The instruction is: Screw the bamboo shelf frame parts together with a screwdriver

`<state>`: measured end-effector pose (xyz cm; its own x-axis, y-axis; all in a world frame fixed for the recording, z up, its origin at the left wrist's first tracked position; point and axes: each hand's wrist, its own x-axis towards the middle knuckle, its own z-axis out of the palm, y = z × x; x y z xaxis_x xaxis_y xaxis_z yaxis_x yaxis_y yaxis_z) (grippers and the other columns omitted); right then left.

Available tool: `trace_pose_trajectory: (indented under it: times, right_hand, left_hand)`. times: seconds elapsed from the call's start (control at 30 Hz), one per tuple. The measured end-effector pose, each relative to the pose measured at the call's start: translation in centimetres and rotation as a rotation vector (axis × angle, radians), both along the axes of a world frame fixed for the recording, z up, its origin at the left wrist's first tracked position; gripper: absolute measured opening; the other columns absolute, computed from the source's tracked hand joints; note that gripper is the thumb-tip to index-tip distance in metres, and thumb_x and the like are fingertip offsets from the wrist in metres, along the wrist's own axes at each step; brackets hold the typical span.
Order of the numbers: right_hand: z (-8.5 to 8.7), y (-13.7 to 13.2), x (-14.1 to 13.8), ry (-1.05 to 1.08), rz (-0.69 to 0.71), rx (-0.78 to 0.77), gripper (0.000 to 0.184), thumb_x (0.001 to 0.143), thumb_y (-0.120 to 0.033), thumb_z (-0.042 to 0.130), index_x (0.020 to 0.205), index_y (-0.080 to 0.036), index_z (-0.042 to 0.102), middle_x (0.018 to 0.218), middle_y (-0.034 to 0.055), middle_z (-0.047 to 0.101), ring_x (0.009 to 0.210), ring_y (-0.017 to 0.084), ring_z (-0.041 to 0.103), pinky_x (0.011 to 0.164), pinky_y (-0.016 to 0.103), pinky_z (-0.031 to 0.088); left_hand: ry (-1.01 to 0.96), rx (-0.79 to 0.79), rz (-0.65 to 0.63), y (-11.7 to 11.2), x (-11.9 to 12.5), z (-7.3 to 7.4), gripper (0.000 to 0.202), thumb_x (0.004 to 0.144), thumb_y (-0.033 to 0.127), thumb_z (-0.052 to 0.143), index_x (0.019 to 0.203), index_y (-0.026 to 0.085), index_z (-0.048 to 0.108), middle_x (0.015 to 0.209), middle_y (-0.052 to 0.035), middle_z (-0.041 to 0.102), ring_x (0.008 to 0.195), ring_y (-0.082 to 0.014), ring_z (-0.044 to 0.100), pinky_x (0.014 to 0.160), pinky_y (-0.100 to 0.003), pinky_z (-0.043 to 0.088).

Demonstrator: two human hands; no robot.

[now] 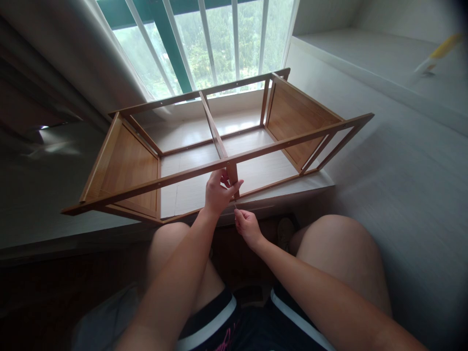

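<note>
A brown wooden furniture frame lies on a pale ledge, with a solid panel at each end. Near its middle, my left hand grips a short wooden upright on the side closest to me, thumb across its face. Just below, my right hand has its fingertips pinched together around a thin rod-like tool. That tool points up towards the lower end of the upright. It is too small for me to make out its kind, and its tip is not clear.
Behind the frame is a window with white bars. A grey curtain hangs at the left. A yellow-handled tool, blurred, lies on a raised shelf at the right. My knees flank the ledge's front edge.
</note>
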<state>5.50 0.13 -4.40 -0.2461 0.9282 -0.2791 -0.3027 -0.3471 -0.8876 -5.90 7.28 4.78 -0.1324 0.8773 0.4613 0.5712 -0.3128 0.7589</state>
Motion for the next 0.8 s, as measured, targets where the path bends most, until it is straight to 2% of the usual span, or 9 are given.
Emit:
trace_pose_trajectory:
  times: [0.13,0.23,0.43,0.8]
  right_hand:
    - [0.2,0.5,0.6,-0.289,-0.053,0.211,0.047,0.087,-0.052,0.052,0.056,-0.019,0.040,0.050,-0.0049,0.037,0.047,0.009,0.031,0.046,0.024,0.023]
    - [0.8,0.7,1.0,-0.426,-0.052,0.298,0.046,0.089,-0.049,0.049,0.056,-0.019,0.039,0.052,-0.0047,0.036,0.051,0.010,0.031,0.049,0.025,0.024]
    - [1.1,0.8,1.1,-0.546,-0.080,0.318,0.045,0.090,-0.047,0.046,0.055,-0.020,0.033,0.052,-0.0052,0.030,0.052,0.010,0.028,0.050,0.025,0.022]
    - [1.4,0.9,1.0,-0.575,-0.060,0.356,0.046,0.091,-0.046,0.045,0.055,-0.020,0.032,0.051,-0.0055,0.031,0.051,0.010,0.029,0.051,0.025,0.022]
  left_hand:
    - [-0.006,0.006,-0.004,0.0,0.0,0.0,0.033,0.073,0.041,0.073,0.086,0.019,0.051,0.079,0.0013,0.057,0.064,-0.0090,0.054,0.054,-0.020,0.046]
    - [-0.002,0.005,0.003,0.0,0.0,-0.1,0.034,0.073,0.041,0.073,0.085,0.019,0.051,0.079,0.0013,0.056,0.064,-0.0089,0.054,0.054,-0.020,0.046]
    - [-0.005,0.009,0.000,0.0,0.0,-0.1,0.033,0.073,0.040,0.073,0.085,0.019,0.050,0.080,0.0014,0.056,0.064,-0.0084,0.054,0.054,-0.020,0.046]
    - [-0.001,-0.004,0.006,0.0,0.0,-0.1,0.034,0.073,0.041,0.073,0.086,0.019,0.051,0.080,0.0012,0.056,0.066,-0.0091,0.054,0.052,-0.019,0.045]
